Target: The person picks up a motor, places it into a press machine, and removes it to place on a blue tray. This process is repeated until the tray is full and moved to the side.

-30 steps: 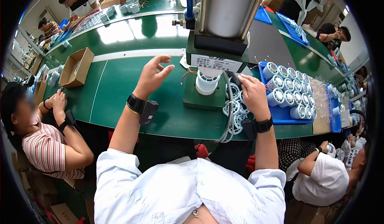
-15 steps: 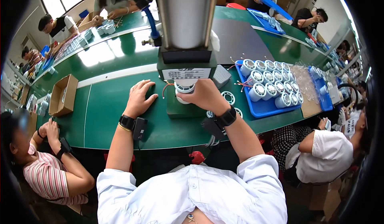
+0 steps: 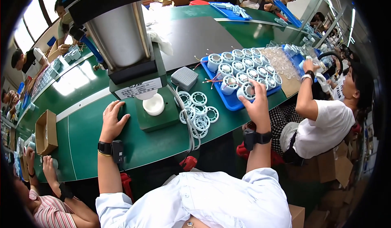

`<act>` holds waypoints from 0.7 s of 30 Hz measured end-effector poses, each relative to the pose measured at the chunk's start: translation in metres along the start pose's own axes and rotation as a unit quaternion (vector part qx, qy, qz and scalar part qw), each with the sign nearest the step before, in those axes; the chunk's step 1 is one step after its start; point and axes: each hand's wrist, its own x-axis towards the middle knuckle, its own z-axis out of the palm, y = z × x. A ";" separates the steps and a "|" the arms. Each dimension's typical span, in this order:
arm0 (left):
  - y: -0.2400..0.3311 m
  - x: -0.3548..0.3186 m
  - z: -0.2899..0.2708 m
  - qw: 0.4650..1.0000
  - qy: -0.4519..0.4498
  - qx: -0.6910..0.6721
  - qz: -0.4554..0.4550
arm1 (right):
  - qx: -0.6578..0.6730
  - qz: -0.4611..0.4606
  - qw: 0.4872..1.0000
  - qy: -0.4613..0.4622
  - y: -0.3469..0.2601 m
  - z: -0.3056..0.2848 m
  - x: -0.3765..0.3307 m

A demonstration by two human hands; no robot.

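My right hand [image 3: 257, 106] is at the front edge of the blue tray [image 3: 233, 102], thumb and fingers round a light-blue cylindrical motor housing [image 3: 245, 90]. Rows of similar round housings [image 3: 239, 67] fill the tray, some with red and white wires. Flat on the green table, my left hand [image 3: 114, 121] holds nothing, its fingers apart, just left of the bench press [image 3: 151, 120]. A white round seat [image 3: 153, 104] on the press base has no housing on it. Between press and tray lies a pile of light-blue slotted rings [image 3: 199, 116].
Behind the rings sits a grey foot-pedal-like box [image 3: 184, 78]; grey cables [image 3: 188, 126] run over the table edge. At left stands an open cardboard box [image 3: 46, 132]. Clear plastic pieces [image 3: 281, 63] lie beyond the tray. Co-workers sit close on both sides.
My right hand has carried the housing from under the press to the tray on the right. My left hand stays on the table. The view has turned rightward.
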 end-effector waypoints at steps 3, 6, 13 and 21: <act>-0.001 0.003 0.005 1.000 -0.008 0.005 -0.007 | -0.080 -0.020 0.996 0.025 0.041 -0.005 0.005; 0.002 0.003 0.006 1.000 -0.004 -0.003 -0.005 | -0.127 -0.039 0.990 0.044 0.058 -0.004 0.006; -0.006 -0.001 0.007 1.000 -0.009 -0.005 -0.006 | -0.089 -0.004 0.986 0.143 0.044 0.004 0.005; -0.016 -0.004 0.004 0.997 0.011 -0.071 0.011 | 0.360 0.058 0.922 0.127 0.056 -0.057 0.098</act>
